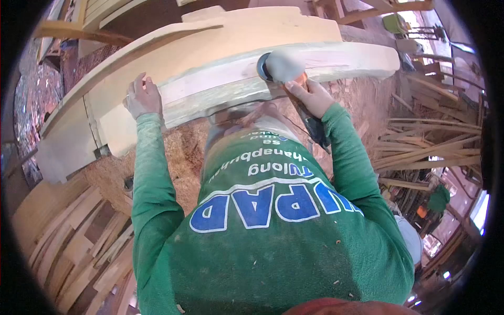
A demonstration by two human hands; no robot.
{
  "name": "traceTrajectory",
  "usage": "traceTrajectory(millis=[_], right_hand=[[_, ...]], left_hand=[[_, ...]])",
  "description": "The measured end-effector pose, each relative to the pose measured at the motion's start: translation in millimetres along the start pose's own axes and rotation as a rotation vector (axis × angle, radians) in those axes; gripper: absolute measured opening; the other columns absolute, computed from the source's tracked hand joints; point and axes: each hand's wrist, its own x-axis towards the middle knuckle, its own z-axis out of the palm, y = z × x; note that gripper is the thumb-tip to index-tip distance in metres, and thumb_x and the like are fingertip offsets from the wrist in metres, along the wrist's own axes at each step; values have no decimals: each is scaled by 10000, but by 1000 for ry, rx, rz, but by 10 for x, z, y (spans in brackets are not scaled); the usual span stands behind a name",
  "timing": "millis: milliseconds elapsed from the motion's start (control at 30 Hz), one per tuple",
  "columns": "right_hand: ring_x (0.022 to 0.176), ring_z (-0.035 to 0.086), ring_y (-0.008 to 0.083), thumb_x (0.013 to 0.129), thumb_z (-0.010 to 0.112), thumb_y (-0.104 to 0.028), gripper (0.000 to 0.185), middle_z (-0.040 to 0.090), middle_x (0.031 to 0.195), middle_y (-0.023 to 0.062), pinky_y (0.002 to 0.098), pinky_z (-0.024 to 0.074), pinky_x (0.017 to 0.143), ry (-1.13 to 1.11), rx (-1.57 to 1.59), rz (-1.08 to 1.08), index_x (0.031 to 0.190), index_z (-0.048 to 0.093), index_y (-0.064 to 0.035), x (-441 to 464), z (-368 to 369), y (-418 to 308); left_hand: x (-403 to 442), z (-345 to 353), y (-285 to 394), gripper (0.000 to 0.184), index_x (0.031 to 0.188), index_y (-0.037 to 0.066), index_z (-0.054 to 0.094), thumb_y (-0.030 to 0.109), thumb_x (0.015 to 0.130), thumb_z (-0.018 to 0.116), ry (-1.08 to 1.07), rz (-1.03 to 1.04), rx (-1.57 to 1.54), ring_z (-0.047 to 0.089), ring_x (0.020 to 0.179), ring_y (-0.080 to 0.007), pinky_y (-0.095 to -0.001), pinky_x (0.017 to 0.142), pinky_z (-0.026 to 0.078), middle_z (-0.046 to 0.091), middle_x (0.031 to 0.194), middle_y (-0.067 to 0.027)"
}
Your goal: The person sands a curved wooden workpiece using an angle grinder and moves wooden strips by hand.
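Observation:
My right hand (313, 98) is wrapped round an angle grinder (313, 125) with its dark body pointing back towards me. The grinder's round head and disc (265, 66) lie over the pale upper face of a long wooden plank (215, 75); part of the head is blurred. My left hand (143, 97) is at the left end of this plank, fingers apart and holding nothing. Under the plank is a wide, light wooden board (118, 123) that runs across in front of me.
Sawdust (181, 142) covers the ground around my legs. Many loose wood strips (430, 149) lie piled on the right, and more cut lengths (84, 239) are stacked at lower left. A thin curved strip (142, 50) lies along the board's far side.

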Motion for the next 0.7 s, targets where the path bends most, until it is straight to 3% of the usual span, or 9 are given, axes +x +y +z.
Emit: traceTrajectory(millis=[133,333,433,600,700], right_hand=[[1091,718,246,953,688,-632,776,756,1165,178,378,545,977,-114,-32,-3,1354,660,32,64,462,-356],[1021,738,261,946,672,-665,802,761,1128,173,383,564,932,-135,-89,-60,1315,663,47,216,973,-587],[1027,741,287,940,645,-701,822,762,1117,203,406,561,955,-232,39,-154,1275,690,48,258,1253,-748],[1089,734,400,887,638,-757,886,752,1097,290,439,539,1003,-241,-151,-64,1190,734,70,179,1509,-1182],[1103,730,395,881,642,-760,895,746,1128,292,437,534,1011,-222,-141,-25,1206,730,69,151,1377,-1134]], left_hand=[[-149,-292,-135,273,1202,174,744,296,972,660,45,-60,-74,696,1022,-272,-516,962,450,743,1040,-55],[-397,-412,-406,267,1180,153,745,274,951,679,89,-80,-89,691,973,-282,-487,935,463,735,966,-59],[-438,-413,-511,265,1173,150,746,270,943,690,103,-94,-131,691,966,-286,-477,924,470,730,960,-63],[-370,-424,-410,302,1187,142,744,286,923,712,58,-52,-243,689,992,-296,-496,949,479,727,999,-78],[-318,-438,-242,331,1199,139,743,309,917,721,-24,43,-245,680,1055,-314,-505,979,479,725,1080,-102]])
